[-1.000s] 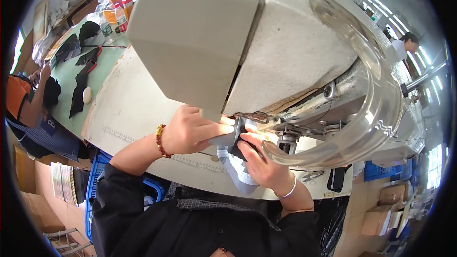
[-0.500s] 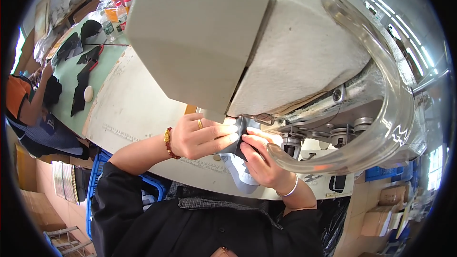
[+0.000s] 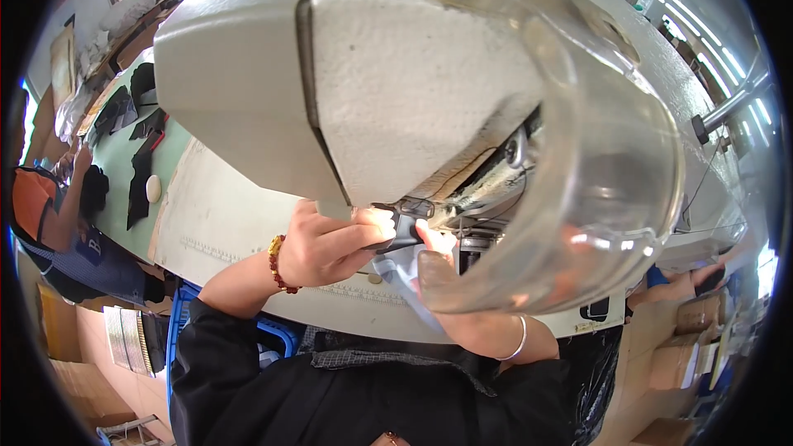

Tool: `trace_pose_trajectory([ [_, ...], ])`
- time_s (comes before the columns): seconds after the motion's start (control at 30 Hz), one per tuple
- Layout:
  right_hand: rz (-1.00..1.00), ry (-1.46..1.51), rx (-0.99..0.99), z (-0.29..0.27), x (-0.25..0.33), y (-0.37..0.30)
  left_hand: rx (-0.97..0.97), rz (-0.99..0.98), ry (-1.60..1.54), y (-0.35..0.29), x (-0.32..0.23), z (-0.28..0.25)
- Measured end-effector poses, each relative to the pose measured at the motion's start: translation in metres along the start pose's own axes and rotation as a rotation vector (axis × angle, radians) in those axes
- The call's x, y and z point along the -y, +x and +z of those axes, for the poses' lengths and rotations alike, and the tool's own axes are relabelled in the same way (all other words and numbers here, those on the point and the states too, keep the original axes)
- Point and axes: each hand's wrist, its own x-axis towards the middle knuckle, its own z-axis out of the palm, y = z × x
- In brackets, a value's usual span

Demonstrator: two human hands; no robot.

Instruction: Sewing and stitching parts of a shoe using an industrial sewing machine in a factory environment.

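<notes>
A small dark grey piece of material (image 3: 405,232) is pinched between my two hands, just below the head of a sewing machine (image 3: 413,74). My left hand (image 3: 329,244) is closed with curled fingers on its left end. At the other end, my right hand (image 3: 437,241) presses the piece with its fingertips; a curved clear guard (image 3: 611,198) covers part of this hand. Under the hands hangs a pale bluish-white cloth (image 3: 400,274). The machine head hides whatever lies behind the dark piece.
The white worktable (image 3: 227,198) carries a printed ruler strip. On a green table (image 3: 175,157) at left lie dark cut pieces (image 3: 142,177) and a white oval object (image 3: 153,189). A person (image 3: 70,235) stands there. A blue crate (image 3: 277,334) sits below the table edge.
My left fingers have gone from stretched out to curled around the dark piece's edge. The piece now lies more sideways. The view has shifted, and the guard covers more of my right hand.
</notes>
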Motion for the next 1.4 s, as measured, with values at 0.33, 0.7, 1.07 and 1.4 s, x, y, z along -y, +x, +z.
trace_pose_trajectory([
  [0.33, -0.368, -0.126, -0.245, -0.029, -0.025, 0.007, 0.154, 0.152, 0.214, 0.002, -0.002, -0.008],
  [0.7, -0.627, -0.149, -0.165, -0.051, -0.017, 0.032, 0.179, 0.176, 0.232, 0.009, -0.005, -0.009],
  [1.07, -0.582, -0.029, -0.122, -0.048, -0.012, 0.030, 0.145, 0.199, 0.230, 0.010, -0.006, -0.006],
  [1.4, 0.179, 1.182, 0.220, -0.019, -0.017, 0.023, 0.171, 0.014, 0.122, 0.007, -0.007, -0.019],
])
